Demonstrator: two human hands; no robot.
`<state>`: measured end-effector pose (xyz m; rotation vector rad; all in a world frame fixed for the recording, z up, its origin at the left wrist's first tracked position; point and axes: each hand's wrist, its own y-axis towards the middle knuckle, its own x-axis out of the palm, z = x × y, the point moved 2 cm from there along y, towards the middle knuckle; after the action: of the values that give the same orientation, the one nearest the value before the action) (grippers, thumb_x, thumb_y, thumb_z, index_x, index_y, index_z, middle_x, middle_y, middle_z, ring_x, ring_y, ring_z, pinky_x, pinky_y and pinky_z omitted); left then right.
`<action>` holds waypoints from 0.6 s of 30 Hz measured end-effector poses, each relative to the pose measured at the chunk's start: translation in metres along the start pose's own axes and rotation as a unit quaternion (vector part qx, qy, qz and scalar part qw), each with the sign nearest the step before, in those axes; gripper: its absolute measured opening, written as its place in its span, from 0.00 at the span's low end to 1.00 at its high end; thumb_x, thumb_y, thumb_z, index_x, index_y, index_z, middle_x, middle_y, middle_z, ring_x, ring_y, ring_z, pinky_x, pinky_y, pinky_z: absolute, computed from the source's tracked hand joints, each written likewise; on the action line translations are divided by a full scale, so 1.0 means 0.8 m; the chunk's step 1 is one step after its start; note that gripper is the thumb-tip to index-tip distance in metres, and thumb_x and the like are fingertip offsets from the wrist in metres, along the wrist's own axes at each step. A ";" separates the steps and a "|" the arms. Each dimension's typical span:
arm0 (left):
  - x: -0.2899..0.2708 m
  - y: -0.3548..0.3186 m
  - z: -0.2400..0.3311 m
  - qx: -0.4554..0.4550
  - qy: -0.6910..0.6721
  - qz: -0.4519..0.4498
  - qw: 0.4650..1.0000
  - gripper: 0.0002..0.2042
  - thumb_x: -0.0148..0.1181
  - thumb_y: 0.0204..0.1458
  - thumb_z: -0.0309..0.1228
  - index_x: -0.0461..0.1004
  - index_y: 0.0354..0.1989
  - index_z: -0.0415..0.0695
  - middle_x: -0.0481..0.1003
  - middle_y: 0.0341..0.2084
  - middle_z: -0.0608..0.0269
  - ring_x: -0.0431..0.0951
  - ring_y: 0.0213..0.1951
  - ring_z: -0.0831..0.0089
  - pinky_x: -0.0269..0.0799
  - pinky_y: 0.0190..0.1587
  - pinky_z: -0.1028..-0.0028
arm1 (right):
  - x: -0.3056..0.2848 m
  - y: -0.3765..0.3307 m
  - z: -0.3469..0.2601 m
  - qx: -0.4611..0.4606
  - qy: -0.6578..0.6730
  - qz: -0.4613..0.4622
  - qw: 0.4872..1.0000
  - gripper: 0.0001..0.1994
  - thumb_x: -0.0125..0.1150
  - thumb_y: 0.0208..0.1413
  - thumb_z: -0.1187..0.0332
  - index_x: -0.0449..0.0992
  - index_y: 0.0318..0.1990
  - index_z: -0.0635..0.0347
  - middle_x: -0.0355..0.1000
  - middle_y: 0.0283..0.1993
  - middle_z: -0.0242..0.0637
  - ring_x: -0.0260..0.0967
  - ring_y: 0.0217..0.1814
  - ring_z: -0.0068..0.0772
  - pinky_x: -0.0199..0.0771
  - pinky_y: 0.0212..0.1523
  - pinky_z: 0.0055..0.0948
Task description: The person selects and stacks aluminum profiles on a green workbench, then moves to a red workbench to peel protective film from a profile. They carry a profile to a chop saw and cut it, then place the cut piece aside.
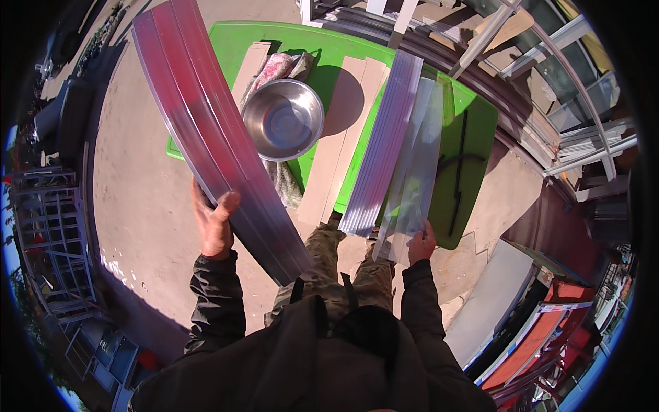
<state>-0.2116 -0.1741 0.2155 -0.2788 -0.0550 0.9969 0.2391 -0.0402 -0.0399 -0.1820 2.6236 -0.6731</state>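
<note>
One long grey ribbed panel [206,117], glossy, red-tinged reflections: held over the desk's [329,44] left side, lower end above the person's thighs; long axis slanting from far left to near right. Probably light, fairly stiff, slick, apt to flex; best held by both long edges. One clear plastic strip [417,158]: lying partly on the desk, near end overhanging; long axis running away, leaning slightly right; likely thin, floppy, easily creased; best pinched by its edge. Hands: well apart; left hand [216,223] clasping the panel's edge, right hand [421,245] pinching the strip's near edge.
</note>
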 end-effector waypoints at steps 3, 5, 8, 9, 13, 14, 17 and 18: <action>-0.011 0.002 0.010 -0.001 0.004 0.006 1.000 0.51 0.76 0.38 0.50 0.55 0.68 0.39 0.66 0.57 0.54 0.67 0.58 0.62 0.65 0.60 0.61 | -0.022 -0.015 -0.079 -0.063 0.013 0.016 0.998 0.21 0.46 0.61 0.77 0.71 0.61 0.62 0.75 0.33 0.33 0.65 0.20 0.17 0.67 0.19 0.22; -0.016 0.002 0.012 -0.001 -0.007 0.021 1.000 0.51 0.76 0.38 0.50 0.55 0.68 0.39 0.66 0.57 0.54 0.67 0.58 0.63 0.65 0.59 0.60 | -0.026 -0.022 -0.123 -0.095 0.026 0.014 0.995 0.20 0.46 0.62 0.77 0.71 0.61 0.62 0.75 0.34 0.33 0.65 0.21 0.17 0.67 0.19 0.21; -0.025 -0.001 0.018 0.009 -0.024 0.036 0.999 0.50 0.76 0.39 0.49 0.55 0.68 0.39 0.66 0.57 0.54 0.68 0.58 0.63 0.65 0.59 0.60 | -0.013 -0.030 -0.188 -0.214 0.010 0.022 0.977 0.19 0.46 0.63 0.77 0.71 0.61 0.62 0.75 0.36 0.33 0.65 0.22 0.15 0.67 0.20 0.19; -0.027 0.000 0.021 0.010 -0.028 0.039 0.999 0.50 0.76 0.39 0.49 0.55 0.68 0.39 0.66 0.57 0.54 0.68 0.58 0.63 0.65 0.59 0.59 | -0.006 -0.036 -0.209 -0.259 -0.002 0.028 0.965 0.19 0.46 0.63 0.77 0.72 0.60 0.62 0.75 0.36 0.33 0.64 0.23 0.15 0.67 0.20 0.18; -0.033 -0.001 0.037 0.013 -0.037 0.037 0.999 0.49 0.74 0.40 0.47 0.54 0.69 0.39 0.65 0.58 0.54 0.68 0.58 0.62 0.65 0.60 0.59 | 0.030 -0.066 -0.270 -0.193 0.092 -0.058 0.975 0.19 0.44 0.63 0.78 0.71 0.60 0.62 0.76 0.38 0.34 0.62 0.20 0.14 0.65 0.20 0.17; -0.034 -0.001 0.040 0.014 -0.040 0.036 0.998 0.49 0.74 0.40 0.46 0.54 0.69 0.39 0.65 0.58 0.53 0.68 0.59 0.62 0.65 0.60 0.59 | 0.041 -0.070 -0.273 -0.177 0.102 -0.073 0.976 0.19 0.44 0.63 0.78 0.71 0.60 0.62 0.76 0.38 0.35 0.62 0.20 0.14 0.65 0.20 0.17; -0.042 -0.002 0.050 0.026 -0.041 0.026 0.998 0.49 0.74 0.40 0.46 0.54 0.69 0.38 0.65 0.59 0.53 0.68 0.59 0.61 0.65 0.60 0.59 | 0.083 -0.077 -0.270 -0.151 0.130 -0.112 0.973 0.20 0.44 0.63 0.78 0.69 0.62 0.63 0.76 0.37 0.35 0.59 0.17 0.13 0.62 0.18 0.16; -0.046 -0.004 0.054 0.031 -0.037 0.025 0.999 0.49 0.74 0.40 0.46 0.53 0.69 0.38 0.65 0.59 0.52 0.68 0.59 0.61 0.65 0.61 0.59 | 0.098 -0.076 -0.261 -0.120 0.126 -0.130 0.976 0.20 0.46 0.63 0.77 0.68 0.62 0.64 0.76 0.41 0.39 0.64 0.21 0.18 0.68 0.22 0.20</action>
<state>-0.2369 -0.1974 0.2607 -0.1870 -0.0852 1.0569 0.0796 -0.0212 0.1262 -0.5532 2.9545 -0.4849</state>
